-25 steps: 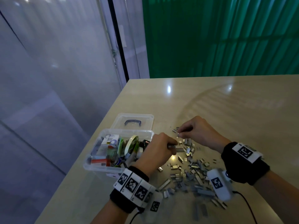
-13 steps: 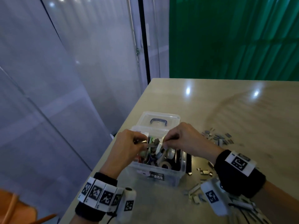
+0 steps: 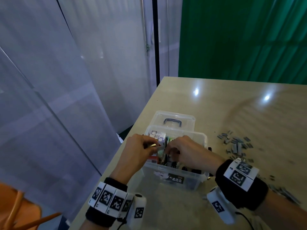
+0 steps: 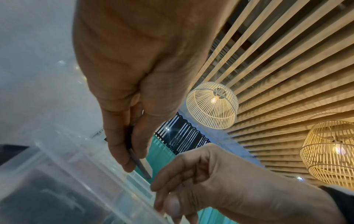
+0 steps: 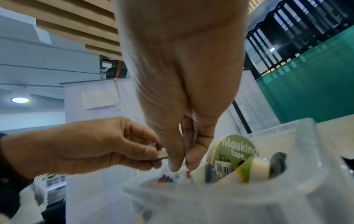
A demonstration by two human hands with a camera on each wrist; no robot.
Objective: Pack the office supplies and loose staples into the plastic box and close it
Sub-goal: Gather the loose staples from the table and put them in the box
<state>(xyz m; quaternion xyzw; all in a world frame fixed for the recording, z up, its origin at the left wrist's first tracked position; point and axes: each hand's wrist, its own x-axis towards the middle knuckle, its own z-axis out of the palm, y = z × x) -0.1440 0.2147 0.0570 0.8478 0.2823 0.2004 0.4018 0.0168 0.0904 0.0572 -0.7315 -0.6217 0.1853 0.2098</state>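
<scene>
The clear plastic box (image 3: 196, 178) stands open near the table's left edge, crammed with supplies, among them a masking tape roll (image 5: 237, 150). Its lid (image 3: 174, 117) with a dark handle lies flat behind it. My left hand (image 3: 149, 145) hovers over the box and pinches a grey staple strip (image 4: 138, 163) between thumb and fingers. My right hand (image 3: 172, 151) is beside it, its curled fingertips (image 5: 174, 165) pointing down into the box with nothing visible between them. Loose staples (image 3: 235, 143) lie scattered on the table to the right.
More staples (image 3: 285, 193) lie by my right forearm. The table's left edge runs close to the box, with a translucent partition beyond it. An orange chair (image 3: 16, 213) sits at the lower left. A green curtain hangs behind the table.
Both hands left the staple pile and moved left over the open box, the left one carrying a staple strip. My view turned left with them.
</scene>
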